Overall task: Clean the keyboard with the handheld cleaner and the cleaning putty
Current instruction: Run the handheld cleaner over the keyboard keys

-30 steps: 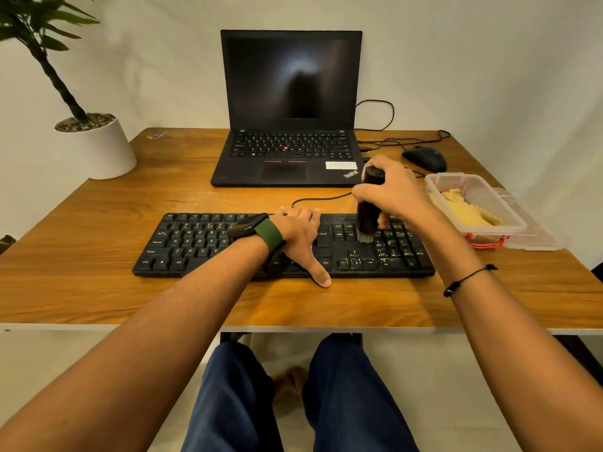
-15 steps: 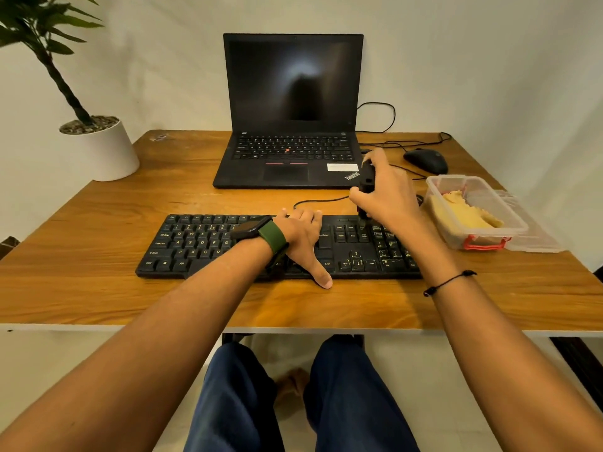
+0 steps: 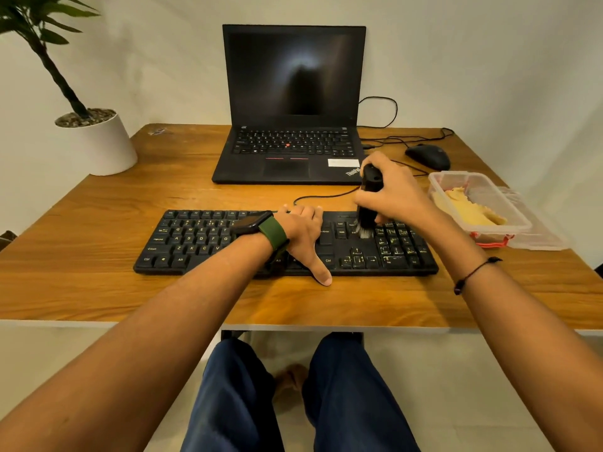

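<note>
Right now one black keyboard lies across the near half of the wooden desk, and everything else sits around it. One handheld cleaner, black and stubby, stands nearly upright over the keyboard's right part, its pale bristles touching the keys between the main block and the number pad. The right hand is wrapped tight around its body, so the brush end sticks out below the fist and the top pokes out above the fingers. The left hand holds nothing; it lies flat on the keyboard's middle, fingers at the far edge and thumb reaching over the near edge onto the desk. It wears one smartwatch on a green strap.

Just right of the keyboard sits one clear plastic container with one lump of yellow cleaning putty inside, its lid lying under it. Beyond the keyboard stands one open laptop, screen dark. Right of that, one black mouse. Far left of the keyboard, one potted plant in a white pot.
</note>
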